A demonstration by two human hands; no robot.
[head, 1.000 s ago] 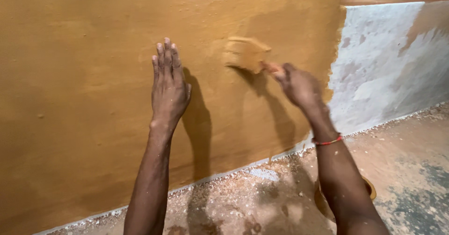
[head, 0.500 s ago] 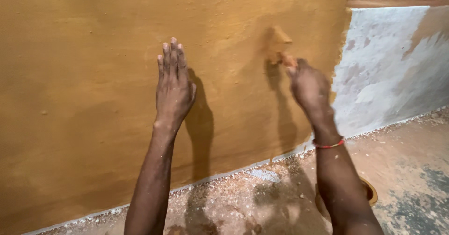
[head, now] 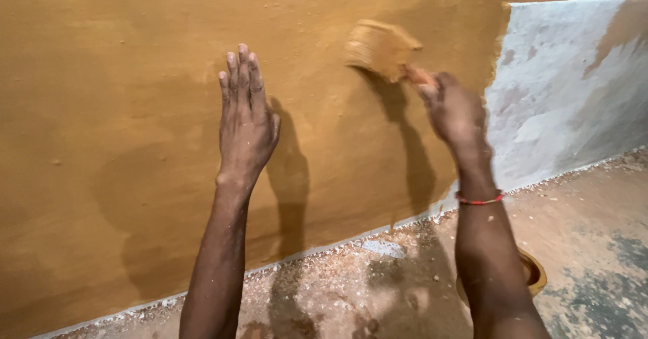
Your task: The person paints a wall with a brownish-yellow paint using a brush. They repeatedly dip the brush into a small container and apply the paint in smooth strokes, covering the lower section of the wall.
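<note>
Maybe the wet brush (head: 379, 47), clamped in the right hand (head: 453, 111), drips; the flat left hand (head: 244, 128), fingers together, could smudge the wall (head: 101, 109).

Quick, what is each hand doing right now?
Left hand: open, flat against the ochre wall, holding nothing.
Right hand: closed on a paintbrush.
</note>
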